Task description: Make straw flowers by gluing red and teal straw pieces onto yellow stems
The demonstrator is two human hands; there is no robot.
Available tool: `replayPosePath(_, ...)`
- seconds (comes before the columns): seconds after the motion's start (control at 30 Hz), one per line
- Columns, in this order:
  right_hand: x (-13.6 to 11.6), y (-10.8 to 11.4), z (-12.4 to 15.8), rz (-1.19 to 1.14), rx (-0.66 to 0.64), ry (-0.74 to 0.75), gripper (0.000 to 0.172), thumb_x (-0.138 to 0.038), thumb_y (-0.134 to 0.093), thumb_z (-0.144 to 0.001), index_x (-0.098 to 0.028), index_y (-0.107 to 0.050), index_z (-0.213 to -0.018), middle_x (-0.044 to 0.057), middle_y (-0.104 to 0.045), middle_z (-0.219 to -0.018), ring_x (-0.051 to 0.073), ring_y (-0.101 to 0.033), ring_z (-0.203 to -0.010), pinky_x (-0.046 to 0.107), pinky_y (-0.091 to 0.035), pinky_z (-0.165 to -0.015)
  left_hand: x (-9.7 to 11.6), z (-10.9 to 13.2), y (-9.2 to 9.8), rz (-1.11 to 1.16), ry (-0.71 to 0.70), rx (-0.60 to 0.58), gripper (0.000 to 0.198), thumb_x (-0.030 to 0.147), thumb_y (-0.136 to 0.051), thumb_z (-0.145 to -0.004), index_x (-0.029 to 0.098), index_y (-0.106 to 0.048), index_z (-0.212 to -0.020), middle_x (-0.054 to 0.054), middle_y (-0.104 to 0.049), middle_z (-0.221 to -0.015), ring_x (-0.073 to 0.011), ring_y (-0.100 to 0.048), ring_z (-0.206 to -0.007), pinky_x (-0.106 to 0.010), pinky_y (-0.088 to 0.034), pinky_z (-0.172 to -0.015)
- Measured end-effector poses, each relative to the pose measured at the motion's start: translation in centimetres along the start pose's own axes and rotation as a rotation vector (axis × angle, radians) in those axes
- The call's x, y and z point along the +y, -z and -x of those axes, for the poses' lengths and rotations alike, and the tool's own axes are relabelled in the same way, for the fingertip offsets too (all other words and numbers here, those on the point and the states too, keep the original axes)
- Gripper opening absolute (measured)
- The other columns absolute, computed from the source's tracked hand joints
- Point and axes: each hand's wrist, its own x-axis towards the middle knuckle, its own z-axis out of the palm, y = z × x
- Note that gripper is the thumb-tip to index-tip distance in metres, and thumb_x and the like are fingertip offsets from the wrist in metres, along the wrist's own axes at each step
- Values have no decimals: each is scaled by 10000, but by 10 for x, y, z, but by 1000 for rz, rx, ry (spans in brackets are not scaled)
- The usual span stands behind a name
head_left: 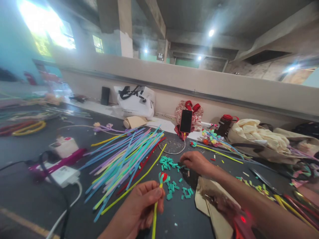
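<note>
Left hand point(139, 209) around upright yellow stick point(154, 224)

The tabletop point(30, 196) is a dark, matt sheet, a bit dusty looking. The long coloured sticks point(124, 159) read as smooth plastic with a soft sheen, same as the yellow stick point(155, 215) in the left hand point(139, 209), and the teal bits point(169, 163) look cut from the same stuff. The phone point(185, 121) has a glossy black face. The power strip point(63, 176) is shiny white plastic. The cream cloth point(259, 132) is crumpled and matt, and the brown paper point(209, 199) is creased and dull.
</note>
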Motion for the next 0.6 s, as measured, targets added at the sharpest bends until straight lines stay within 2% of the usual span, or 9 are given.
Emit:
replayPosePath(0.13, -9, -7, -8, 38, -30, 14, 189, -163, -494, -697, -201, -644, -807, 23, -658, -828, 154, -588, -750, 214, -368, -614, -1, -1, 1, -13, -9, -21, 230, 348, -643, -640, 140, -549, -609, 18, -557, -437, 7, -287, -270, -108, -153, -287)
replayPosePath(0.3, -13, -13, -9, 85, -40, -11, 177, -119, -473, -686, -183, -619, -762, 59, -648, -803, 187, -584, -717, 240, -335, -562, -3, 0, 0, -5, -37, 31, 227, 339, -643, -637, 140, -539, -608, 20, -556, -440, 9, -301, -273, -110, -136, -295)
replayPosePath(0.43, -11, -7, -2, 36, -20, -26, 168, -124, -454, -711, -178, -593, -789, 48, -636, -743, 168, -569, -672, 231, -323, -546, -3, 0, -1, 6, -40, 27, 213, 319, -643, -640, 138, -536, -603, 21, -557, -439, 7, -317, -273, -116, -127, -302)
replayPosePath(0.6, -13, 6, 10, -144, 11, -9, 147, -117, -495, -681, -176, -591, -776, 2, -616, -687, 127, -548, -634, 202, -351, -559, -3, -1, 0, 18, -24, 6, 217, 328, -639, -650, 135, -547, -613, 24, -561, -442, 12, -302, -271, -118, -119, -301)
